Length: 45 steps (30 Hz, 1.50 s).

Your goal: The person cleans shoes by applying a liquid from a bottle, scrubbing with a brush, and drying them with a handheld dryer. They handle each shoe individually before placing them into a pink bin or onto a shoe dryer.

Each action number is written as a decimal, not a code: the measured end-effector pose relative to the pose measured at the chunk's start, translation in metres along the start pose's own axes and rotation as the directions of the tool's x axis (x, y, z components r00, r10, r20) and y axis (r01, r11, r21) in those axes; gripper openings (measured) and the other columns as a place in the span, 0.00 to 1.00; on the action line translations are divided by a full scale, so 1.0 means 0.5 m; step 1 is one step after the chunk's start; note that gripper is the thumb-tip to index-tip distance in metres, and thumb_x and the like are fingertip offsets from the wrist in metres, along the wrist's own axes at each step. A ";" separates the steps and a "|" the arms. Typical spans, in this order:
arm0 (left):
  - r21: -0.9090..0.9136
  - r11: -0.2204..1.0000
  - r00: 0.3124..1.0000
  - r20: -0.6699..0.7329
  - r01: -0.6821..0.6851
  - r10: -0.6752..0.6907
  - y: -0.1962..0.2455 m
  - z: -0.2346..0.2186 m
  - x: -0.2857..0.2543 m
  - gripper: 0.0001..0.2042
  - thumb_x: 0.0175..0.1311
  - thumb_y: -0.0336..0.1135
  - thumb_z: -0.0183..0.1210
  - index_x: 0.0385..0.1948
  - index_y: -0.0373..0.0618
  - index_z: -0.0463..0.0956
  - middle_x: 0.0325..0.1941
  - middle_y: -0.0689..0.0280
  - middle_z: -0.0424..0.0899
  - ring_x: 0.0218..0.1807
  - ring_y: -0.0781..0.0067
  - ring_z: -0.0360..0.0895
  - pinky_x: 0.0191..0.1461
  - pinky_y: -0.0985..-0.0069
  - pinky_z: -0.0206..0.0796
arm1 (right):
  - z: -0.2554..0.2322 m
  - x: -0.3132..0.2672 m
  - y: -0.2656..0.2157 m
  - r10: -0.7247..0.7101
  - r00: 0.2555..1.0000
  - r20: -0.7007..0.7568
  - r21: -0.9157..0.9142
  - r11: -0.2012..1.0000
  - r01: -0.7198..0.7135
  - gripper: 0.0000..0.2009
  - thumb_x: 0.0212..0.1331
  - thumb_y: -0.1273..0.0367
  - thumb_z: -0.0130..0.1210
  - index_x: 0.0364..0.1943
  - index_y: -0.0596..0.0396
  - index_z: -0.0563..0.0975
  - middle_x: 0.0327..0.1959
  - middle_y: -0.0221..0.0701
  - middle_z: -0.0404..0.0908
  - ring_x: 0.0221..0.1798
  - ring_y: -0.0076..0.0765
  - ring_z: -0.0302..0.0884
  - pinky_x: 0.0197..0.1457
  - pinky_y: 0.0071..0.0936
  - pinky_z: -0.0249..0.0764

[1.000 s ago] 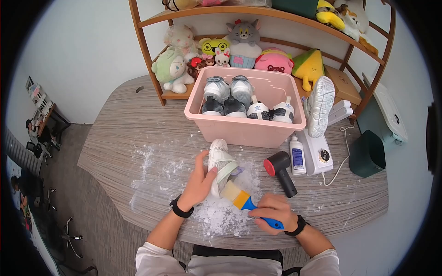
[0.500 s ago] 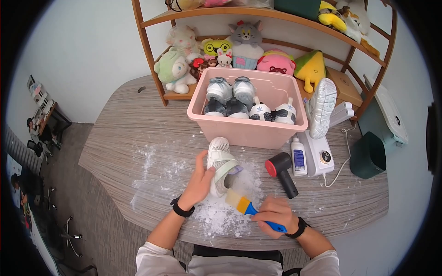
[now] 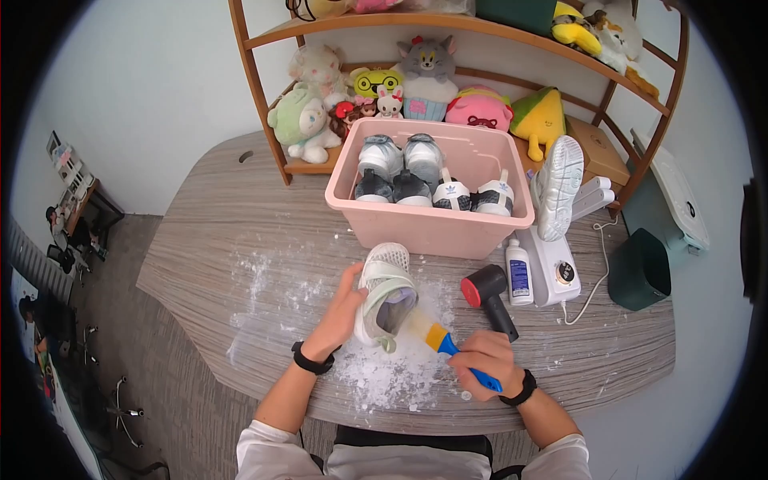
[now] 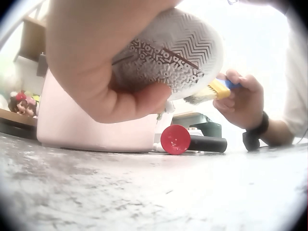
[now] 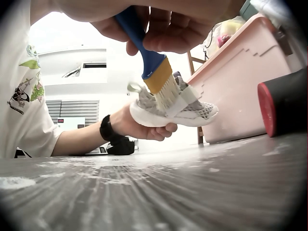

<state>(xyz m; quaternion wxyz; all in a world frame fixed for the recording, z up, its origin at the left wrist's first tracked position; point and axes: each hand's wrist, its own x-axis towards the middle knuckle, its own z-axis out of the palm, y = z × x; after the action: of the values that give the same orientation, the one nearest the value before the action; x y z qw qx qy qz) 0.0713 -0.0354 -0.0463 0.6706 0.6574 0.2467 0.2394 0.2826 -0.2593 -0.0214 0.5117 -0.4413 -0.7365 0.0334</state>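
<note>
My left hand (image 3: 334, 322) grips a white mesh shoe (image 3: 372, 316) by its side, above the table, with the ankle opening turned to the right. In the left wrist view the patterned sole (image 4: 168, 57) faces the camera. My right hand (image 3: 488, 364) holds the blue handle of a brush (image 3: 445, 344). Its pale bristles point at the shoe's heel side; in the right wrist view the bristles (image 5: 167, 94) overlap the shoe's side (image 5: 147, 115) near the strap. White powder (image 3: 384, 384) lies on the table below.
Behind stands a pink bin (image 3: 424, 232) with several shoes. To the right are a black-and-red device (image 3: 486, 290), a white bottle (image 3: 518, 276), and a white machine (image 3: 552, 268) with a shoe (image 3: 558, 188) on it. A shelf (image 3: 300, 166) holds plush toys.
The held shoe has turned so that its opening faces right and shows more. My right hand and the brush have shifted slightly right and upward.
</note>
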 end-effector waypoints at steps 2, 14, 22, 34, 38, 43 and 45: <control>0.068 0.997 1.000 0.008 -0.027 0.027 0.009 0.004 -0.002 0.27 0.75 0.32 0.43 0.75 0.36 0.54 0.73 0.49 0.65 0.75 0.58 0.61 0.78 0.67 0.52 | -0.007 0.001 0.004 0.010 1.000 -0.013 -0.030 1.000 -0.011 0.10 0.42 0.79 0.62 0.33 0.57 0.85 0.27 0.33 0.78 0.25 0.38 0.76 0.26 0.30 0.71; 0.070 0.996 0.990 0.133 -0.059 0.050 0.018 0.002 -0.004 0.29 0.74 0.30 0.42 0.76 0.35 0.54 0.77 0.51 0.62 0.80 0.59 0.56 0.81 0.66 0.47 | -0.004 -0.003 0.009 0.016 1.000 -0.009 0.003 1.000 -0.016 0.10 0.42 0.79 0.62 0.33 0.56 0.85 0.28 0.34 0.79 0.24 0.39 0.77 0.27 0.31 0.72; -0.055 0.997 0.995 0.077 0.062 -0.058 0.026 0.012 -0.006 0.29 0.79 0.39 0.52 0.75 0.36 0.54 0.74 0.51 0.66 0.75 0.62 0.64 0.77 0.66 0.56 | -0.006 -0.004 0.011 0.050 0.998 -0.032 -0.038 0.998 -0.051 0.08 0.44 0.76 0.61 0.31 0.55 0.86 0.27 0.33 0.80 0.24 0.38 0.78 0.29 0.31 0.73; 0.157 0.986 0.996 0.081 -0.059 0.046 -0.009 0.004 0.002 0.45 0.59 0.29 0.67 0.77 0.38 0.47 0.69 0.48 0.70 0.72 0.59 0.68 0.74 0.63 0.61 | -0.029 0.002 0.026 0.052 0.997 -0.065 -0.223 0.973 -0.065 0.10 0.43 0.78 0.61 0.32 0.56 0.84 0.26 0.32 0.79 0.24 0.38 0.76 0.27 0.31 0.72; 0.142 0.990 0.997 0.073 0.005 -0.016 -0.023 -0.002 -0.002 0.32 0.61 0.29 0.59 0.71 0.36 0.64 0.59 0.51 0.82 0.60 0.62 0.79 0.65 0.67 0.70 | -0.032 0.007 0.030 0.094 0.995 0.014 -0.403 0.912 -0.081 0.14 0.42 0.78 0.62 0.37 0.55 0.83 0.29 0.31 0.77 0.28 0.39 0.77 0.29 0.33 0.74; 0.264 0.964 0.999 0.044 -0.010 -0.002 -0.004 0.013 -0.008 0.23 0.64 0.32 0.57 0.61 0.34 0.76 0.52 0.52 0.87 0.50 0.64 0.85 0.57 0.69 0.76 | -0.015 -0.005 0.039 0.153 0.975 0.159 -0.539 0.841 -0.044 0.17 0.42 0.76 0.65 0.41 0.54 0.82 0.35 0.32 0.76 0.36 0.39 0.77 0.38 0.34 0.78; 0.328 0.945 0.998 0.066 -0.004 -0.019 -0.001 0.012 -0.007 0.19 0.65 0.32 0.58 0.56 0.34 0.80 0.48 0.53 0.88 0.46 0.65 0.86 0.52 0.70 0.76 | -0.013 -0.009 0.040 0.174 0.963 0.204 -0.563 0.826 -0.030 0.18 0.42 0.75 0.66 0.43 0.54 0.82 0.38 0.32 0.75 0.39 0.38 0.77 0.42 0.34 0.79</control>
<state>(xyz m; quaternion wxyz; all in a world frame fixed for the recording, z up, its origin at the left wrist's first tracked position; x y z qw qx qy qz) 0.0725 -0.0424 -0.0465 0.5609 0.7667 0.2625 0.1696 0.3005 -0.2528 -0.0315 0.2635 -0.6019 -0.7472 -0.0998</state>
